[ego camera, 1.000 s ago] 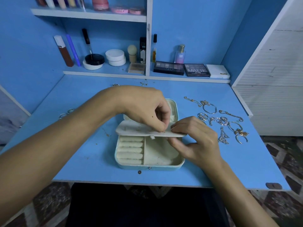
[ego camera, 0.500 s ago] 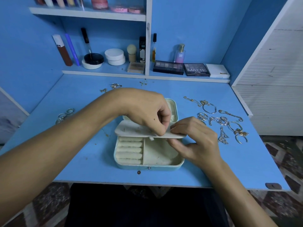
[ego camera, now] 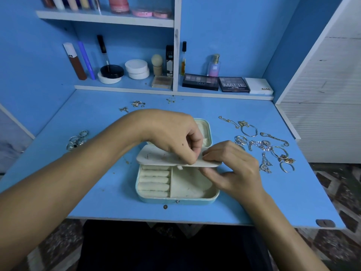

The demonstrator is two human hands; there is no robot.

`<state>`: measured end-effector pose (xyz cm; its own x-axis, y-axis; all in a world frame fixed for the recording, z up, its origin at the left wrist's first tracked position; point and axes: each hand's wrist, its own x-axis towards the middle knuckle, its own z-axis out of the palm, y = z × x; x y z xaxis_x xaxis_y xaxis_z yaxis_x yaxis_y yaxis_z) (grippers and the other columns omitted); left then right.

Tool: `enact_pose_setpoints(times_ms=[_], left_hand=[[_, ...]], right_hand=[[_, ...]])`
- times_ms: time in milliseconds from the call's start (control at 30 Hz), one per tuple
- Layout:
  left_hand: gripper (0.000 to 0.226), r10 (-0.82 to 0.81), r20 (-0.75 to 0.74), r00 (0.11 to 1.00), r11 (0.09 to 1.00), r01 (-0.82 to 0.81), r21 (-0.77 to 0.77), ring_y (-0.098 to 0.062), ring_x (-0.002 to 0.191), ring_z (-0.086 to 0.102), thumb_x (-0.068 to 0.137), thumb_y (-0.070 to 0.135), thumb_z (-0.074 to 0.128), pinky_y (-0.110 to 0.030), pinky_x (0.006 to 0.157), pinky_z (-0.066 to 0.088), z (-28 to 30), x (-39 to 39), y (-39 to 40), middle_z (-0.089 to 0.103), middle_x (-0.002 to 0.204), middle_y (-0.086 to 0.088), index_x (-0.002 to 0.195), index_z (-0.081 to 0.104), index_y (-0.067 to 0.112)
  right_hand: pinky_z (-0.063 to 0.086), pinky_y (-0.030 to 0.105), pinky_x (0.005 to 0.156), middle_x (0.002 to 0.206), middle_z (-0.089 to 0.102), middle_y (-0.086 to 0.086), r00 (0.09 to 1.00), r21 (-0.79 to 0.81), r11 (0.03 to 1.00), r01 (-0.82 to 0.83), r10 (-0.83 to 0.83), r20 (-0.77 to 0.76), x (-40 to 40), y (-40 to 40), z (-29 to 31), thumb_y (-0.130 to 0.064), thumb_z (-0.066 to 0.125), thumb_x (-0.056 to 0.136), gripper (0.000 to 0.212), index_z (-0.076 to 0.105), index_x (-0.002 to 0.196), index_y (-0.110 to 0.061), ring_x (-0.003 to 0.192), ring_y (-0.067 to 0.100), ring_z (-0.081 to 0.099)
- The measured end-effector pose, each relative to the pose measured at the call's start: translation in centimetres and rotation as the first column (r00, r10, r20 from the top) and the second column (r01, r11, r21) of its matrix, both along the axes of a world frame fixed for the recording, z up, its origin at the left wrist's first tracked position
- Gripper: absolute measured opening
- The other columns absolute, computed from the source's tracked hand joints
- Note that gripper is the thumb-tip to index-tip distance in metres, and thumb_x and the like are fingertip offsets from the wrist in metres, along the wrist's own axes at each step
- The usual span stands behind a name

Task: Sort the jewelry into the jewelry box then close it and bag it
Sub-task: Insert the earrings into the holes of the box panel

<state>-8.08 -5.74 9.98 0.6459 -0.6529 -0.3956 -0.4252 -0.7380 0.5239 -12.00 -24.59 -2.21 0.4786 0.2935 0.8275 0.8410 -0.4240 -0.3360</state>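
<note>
— Where's the jewelry box (ego camera: 176,194)?

— Open, near the front edge of the blue surface (ego camera: 273,196). A row of ring rolls (ego camera: 154,179) fills its left compartment; the right compartment looks bare. A cream inner flap (ego camera: 156,157) lies across the middle.

— And the hands?

— The left hand (ego camera: 172,135) has its fingers curled, pinching the flap's front edge. The right hand (ego camera: 234,169) pinches the same flap at its right end, thumb underneath. Whether a small piece sits between the fingertips, I cannot tell.

— The jewelry?

— Chains and bracelets (ego camera: 263,145) lie just right of the box, rings (ego camera: 78,139) well to the left, small earrings (ego camera: 136,104) behind. Cosmetics stand on the shelf (ego camera: 125,88).
</note>
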Motion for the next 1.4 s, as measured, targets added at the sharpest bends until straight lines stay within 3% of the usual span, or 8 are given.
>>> enact_pose_setpoints(times_ms=[133, 267, 400, 567, 800, 1000, 1133, 1400], left_hand=[[0.009, 0.008, -0.055, 0.998, 0.992, -0.015, -0.128, 0.005, 0.068, 0.057, 0.087, 0.016, 0.072, -0.011, 0.067, 0.044, 0.2, 0.9, 1.2, 0.067, 0.075, 0.019, 0.086, 0.072, 0.025], [0.021, 0.119, -0.163, 0.980, 0.912, -0.172, -0.372, -0.006, 0.087, 0.065, 0.088, 0.032, 0.067, -0.026, 0.083, 0.052, -0.2, 2.3, 3.7, 0.071, 0.093, 0.007, 0.107, 0.070, 0.023], [0.040, 0.247, -0.298, 0.922, 0.686, -0.383, -0.619, -0.015, 0.087, 0.063, 0.082, 0.049, 0.060, -0.027, 0.078, 0.050, -1.6, 3.4, 6.0, 0.069, 0.095, 0.002, 0.106, 0.069, 0.019], [0.038, 0.468, -0.362, 0.806, 0.368, -0.551, -0.749, -0.012, 0.076, 0.061, 0.089, 0.045, 0.048, -0.026, 0.075, 0.045, -4.2, 4.1, 7.0, 0.068, 0.084, 0.003, 0.098, 0.069, 0.015], [0.032, 0.703, -0.342, 0.624, 0.155, -0.603, -0.782, -0.011, 0.079, 0.060, 0.094, 0.050, 0.051, -0.026, 0.069, 0.045, -7.4, 3.7, 7.2, 0.068, 0.084, 0.007, 0.086, 0.074, 0.029], [0.029, 0.812, -0.264, 0.521, 0.111, -0.581, -0.806, -0.007, 0.076, 0.058, 0.103, 0.031, 0.050, -0.029, 0.072, 0.043, -9.1, 3.0, 6.9, 0.068, 0.077, 0.012, 0.083, 0.070, 0.024], [0.026, 0.824, -0.201, 0.529, 0.147, -0.543, -0.827, -0.002, 0.079, 0.060, 0.104, 0.025, 0.049, -0.026, 0.078, 0.046, -10.2, 2.6, 7.0, 0.069, 0.082, 0.012, 0.091, 0.069, 0.015], [0.013, 0.867, 0.176, 0.467, 0.429, -0.518, -0.740, -0.008, 0.091, 0.059, 0.098, 0.023, 0.058, -0.018, 0.077, 0.044, -11.9, 2.7, 7.1, 0.064, 0.097, 0.011, 0.099, 0.070, 0.019]], right_hand=[[0.051, 0.031, 0.068, 0.076, 0.069, 0.004, 0.998, 0.050, 0.997, 0.056, -0.054, -0.038, 0.4, 0.2, 0.5, -0.007, 0.083, 0.079, 0.014, 0.071, 0.078, 0.001, 0.071, 0.023, 0.065], [0.041, 0.010, 0.071, 0.075, 0.069, 0.000, 0.977, 0.061, 0.981, 0.183, -0.175, -0.120, 1.0, 0.6, 1.4, -0.027, 0.080, 0.083, 0.024, 0.072, 0.080, -0.005, 0.070, 0.013, 0.062], [0.048, 0.011, 0.069, 0.080, 0.068, -0.016, 0.947, 0.109, 0.971, 0.211, -0.176, -0.270, 2.1, 1.0, 2.7, -0.041, 0.080, 0.079, 0.032, 0.070, 0.093, -0.014, 0.072, 0.006, 0.061], [0.043, 0.004, 0.069, 0.085, 0.059, -0.039, 0.904, 0.116, 0.968, 0.224, -0.162, -0.395, 3.7, 1.4, 3.5, -0.035, 0.082, 0.078, 0.034, 0.068, 0.108, -0.027, 0.074, 0.001, 0.056], [0.047, 0.013, 0.064, 0.090, 0.067, -0.009, 0.867, 0.077, 0.973, 0.219, -0.158, -0.472, 5.2, 1.4, 3.7, -0.043, 0.060, 0.095, 0.030, 0.066, 0.117, -0.023, 0.080, 0.008, 0.059], [0.043, 0.011, 0.079, 0.107, 0.064, -0.022, 0.799, 0.003, 0.973, 0.231, -0.188, -0.571, 6.1, 1.4, 3.6, -0.043, 0.038, 0.098, 0.044, 0.064, 0.128, -0.026, 0.097, -0.008, 0.056], [0.033, 0.001, 0.082, 0.108, 0.061, -0.010, 0.760, -0.043, 0.970, 0.239, -0.214, -0.614, 6.7, 1.5, 3.2, -0.030, 0.030, 0.091, 0.051, 0.060, 0.133, -0.027, 0.101, -0.014, 0.049], [0.037, 0.022, 0.084, 0.107, 0.054, -0.004, 0.679, -0.189, 0.939, 0.288, -0.339, -0.652, 7.9, 2.1, 2.2, -0.013, 0.046, 0.098, 0.041, 0.061, 0.135, -0.020, 0.094, 0.014, 0.054]])
